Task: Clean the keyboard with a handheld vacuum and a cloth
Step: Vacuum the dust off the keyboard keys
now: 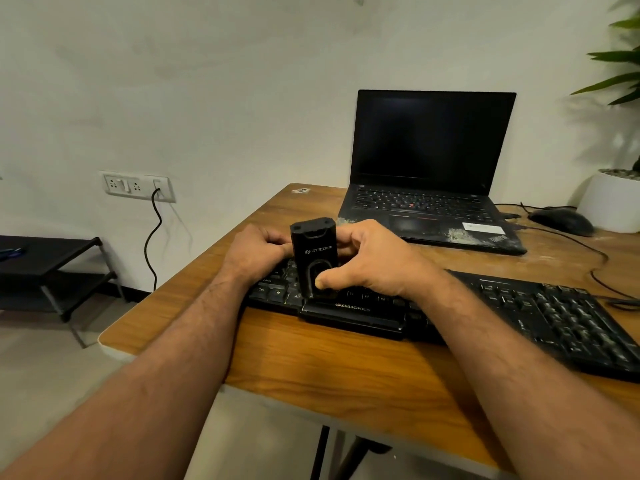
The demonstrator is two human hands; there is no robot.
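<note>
A small black handheld vacuum (313, 249) stands nearly upright over the left part of a black keyboard (519, 313) that lies across the wooden desk. My right hand (367, 261) grips the vacuum from the right, its thumb pressed on the oval panel on the front. On the other side, my left hand (258, 252) holds the vacuum with curled fingers. The vacuum's lower end is down at the keys near the keyboard's left end. No cloth is in view.
An open black laptop (429, 168) with a dusty palm rest sits behind the keyboard. A black mouse (561, 220) and its cables lie at the right, beside a white plant pot (611, 202). The desk (311, 368) ends at the left near a wall socket (136, 186) and a low black rack (52, 268).
</note>
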